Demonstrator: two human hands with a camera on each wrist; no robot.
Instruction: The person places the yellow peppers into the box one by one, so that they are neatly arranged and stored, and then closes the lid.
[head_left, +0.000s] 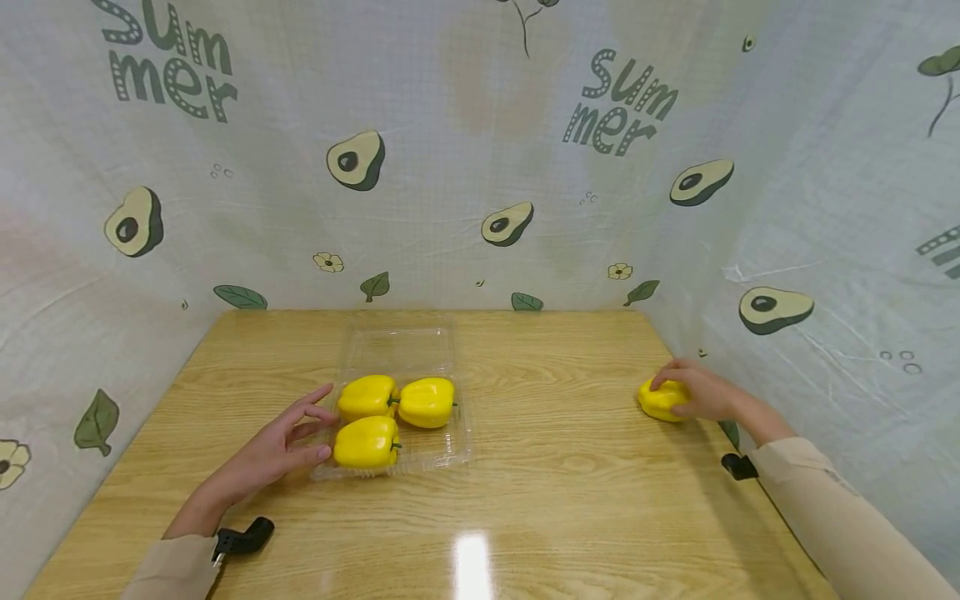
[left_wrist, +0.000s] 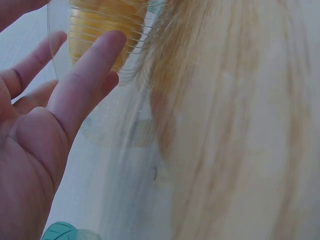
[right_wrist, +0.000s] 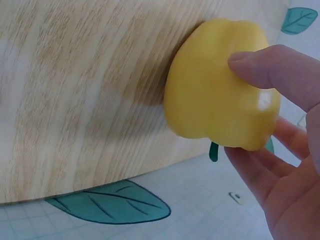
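At the right side of the table, my right hand [head_left: 701, 392] grips a yellow bell pepper [head_left: 660, 402]. In the right wrist view the thumb lies across this yellow bell pepper [right_wrist: 220, 90], the other fingers reach round its far side, and its green stem points down. A clear plastic clamshell box [head_left: 442, 454] holds three more yellow bell peppers [head_left: 426, 402], with its lid folded back. My left hand [head_left: 273, 446] is at the box's left edge, fingers spread and loosely bent. The left wrist view has the left hand's fingers [left_wrist: 82, 82] beside the ribbed box wall.
The wooden table [head_left: 555, 467] meets a pale cloth wall [head_left: 435, 83] printed with avocados and leaves at the back and both sides. The box's clear lid [head_left: 401, 346] lies toward the back. A black strap device [head_left: 243, 537] sits at the left wrist.
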